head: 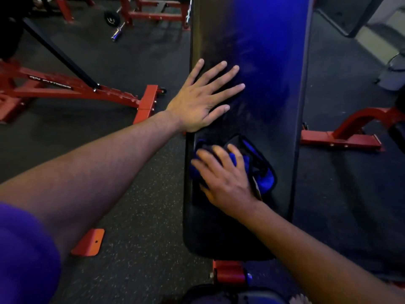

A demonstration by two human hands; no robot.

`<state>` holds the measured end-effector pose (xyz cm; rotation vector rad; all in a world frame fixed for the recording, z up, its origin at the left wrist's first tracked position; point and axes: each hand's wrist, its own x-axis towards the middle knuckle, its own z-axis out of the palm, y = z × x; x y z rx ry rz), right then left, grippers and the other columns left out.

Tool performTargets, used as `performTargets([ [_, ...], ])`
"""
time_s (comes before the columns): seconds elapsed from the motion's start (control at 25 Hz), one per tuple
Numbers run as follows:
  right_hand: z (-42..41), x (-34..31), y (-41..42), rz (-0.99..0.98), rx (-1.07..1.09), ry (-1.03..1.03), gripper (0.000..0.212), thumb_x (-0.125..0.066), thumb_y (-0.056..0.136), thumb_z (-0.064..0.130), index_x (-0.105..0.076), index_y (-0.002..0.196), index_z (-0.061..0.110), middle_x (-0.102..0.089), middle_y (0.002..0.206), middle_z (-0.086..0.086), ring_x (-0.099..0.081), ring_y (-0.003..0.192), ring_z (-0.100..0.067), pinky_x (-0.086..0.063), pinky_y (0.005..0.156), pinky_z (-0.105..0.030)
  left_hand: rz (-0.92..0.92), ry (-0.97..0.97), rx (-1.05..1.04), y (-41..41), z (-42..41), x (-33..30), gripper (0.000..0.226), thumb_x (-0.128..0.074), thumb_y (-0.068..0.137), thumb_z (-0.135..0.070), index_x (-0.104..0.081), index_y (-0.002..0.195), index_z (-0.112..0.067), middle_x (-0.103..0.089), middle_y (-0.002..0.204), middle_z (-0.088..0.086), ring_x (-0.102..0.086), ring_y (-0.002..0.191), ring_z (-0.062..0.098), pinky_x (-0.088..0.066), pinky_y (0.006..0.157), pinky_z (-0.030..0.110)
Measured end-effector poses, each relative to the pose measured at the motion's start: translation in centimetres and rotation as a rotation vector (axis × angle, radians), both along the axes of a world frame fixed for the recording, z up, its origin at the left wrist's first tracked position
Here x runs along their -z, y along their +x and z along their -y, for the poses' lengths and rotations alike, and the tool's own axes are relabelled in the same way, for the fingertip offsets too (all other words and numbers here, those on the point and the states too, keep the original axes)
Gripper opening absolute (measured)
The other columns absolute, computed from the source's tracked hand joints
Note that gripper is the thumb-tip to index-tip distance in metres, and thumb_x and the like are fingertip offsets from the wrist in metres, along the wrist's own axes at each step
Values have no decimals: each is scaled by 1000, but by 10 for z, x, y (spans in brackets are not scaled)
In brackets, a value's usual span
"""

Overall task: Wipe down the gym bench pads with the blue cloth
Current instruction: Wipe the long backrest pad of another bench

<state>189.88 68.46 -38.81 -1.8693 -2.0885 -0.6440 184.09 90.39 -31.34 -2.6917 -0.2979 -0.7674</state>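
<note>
Head view shows the left hand [197,99] flat and released on the bench pad [263,62], the right hand [225,178] pressing the blue cloth [266,181] down nearer; long, overlapping, firm strokes would serve best.

Two hands are on the bench: the left hand [198,99] and the right hand [223,178]. There is one bench [252,51] and one blue cloth [258,170]. On the floor lie one barbell [116,34] with one plate [112,18], and one orange foot [88,243] near the bench's left edge.
</note>
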Motion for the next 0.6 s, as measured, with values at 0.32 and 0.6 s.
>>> performTargets([
  [0.32,40,-14,83,98,-145,-140,62,-49,84,12,-45,146,15,-36,159,-6,-26,149,-32,-23,119,-56,6,-18,-28,2,6,2,53,-32,110,-47,-30,160,-33,-21,170,2,-14,158,25,-9,125,60],
  [0.6,-4,20,-10,20,-278,-91,43,-38,96,16,-65,129,13,-58,142,-5,-44,140,-33,-19,120,-54,2,-21,-21,1,3,4,51,-30,111,-48,-31,160,-33,-23,169,1,-15,158,25,-9,125,59],
])
